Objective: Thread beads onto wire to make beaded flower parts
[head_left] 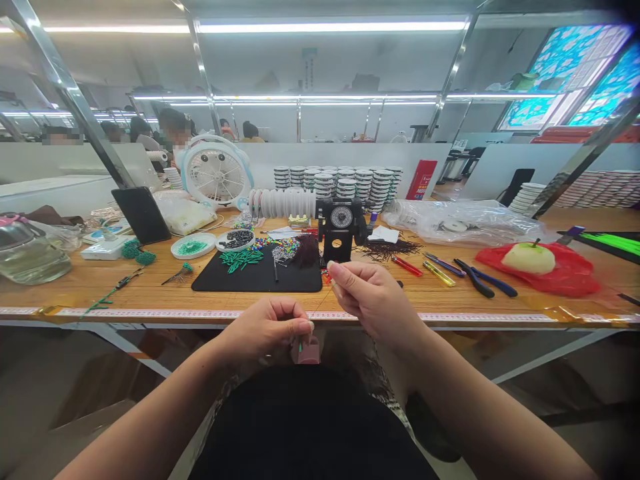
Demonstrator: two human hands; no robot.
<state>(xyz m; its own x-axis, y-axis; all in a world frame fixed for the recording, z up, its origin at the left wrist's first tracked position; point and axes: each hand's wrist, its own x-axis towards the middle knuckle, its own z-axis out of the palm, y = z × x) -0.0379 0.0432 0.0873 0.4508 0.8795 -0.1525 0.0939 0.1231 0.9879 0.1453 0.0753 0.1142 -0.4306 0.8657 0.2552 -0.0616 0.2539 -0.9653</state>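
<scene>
My left hand point(270, 327) is closed in a pinch just in front of the table edge, with the tip of a small green piece point(301, 347) showing below its fingertips. Higher and to the right, my right hand point(375, 300) pinches thumb against forefinger; whatever lies between them is too small to make out. Behind my hands is a black mat point(255, 283) bearing short green sticks point(241, 260), multicoloured beads point(280, 244) and a bundle of dark strands point(307, 252). A black device with a round dial point(342, 217) stands beyond my right hand.
Dishes of green beads point(193, 245) and black beads point(235, 239) sit left. Pliers point(483, 279), a red pen-like tool point(407, 266) and a pale fruit on red plastic point(529, 257) lie right. A white fan point(217, 172) and stacked spools point(345, 183) stand behind.
</scene>
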